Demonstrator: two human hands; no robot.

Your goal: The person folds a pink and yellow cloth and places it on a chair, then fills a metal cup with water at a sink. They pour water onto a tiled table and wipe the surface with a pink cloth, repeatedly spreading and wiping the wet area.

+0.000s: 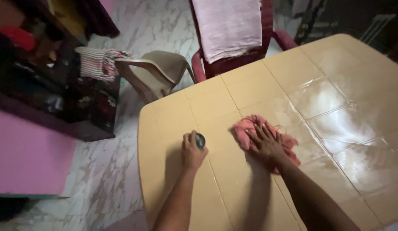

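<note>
My right hand (264, 143) lies flat, fingers spread, on a crumpled pink cloth (250, 128) that rests on the beige plastic table (207, 102). The cloth shows on both sides of the hand. To its left, my left hand (192, 152) is closed around a small dark round object (200, 140), of which only the top shows; the hand rests on the tabletop. The table surface to the right of the cloth looks wet and shiny.
A dark red plastic chair (233, 64) with a pink towel (226, 25) over its back stands at the table's far side. A beige plastic chair (154, 75) stands to the far left, beside a dark shelf (45, 85) with striped cloth. The floor is marble-patterned tile (105, 188).
</note>
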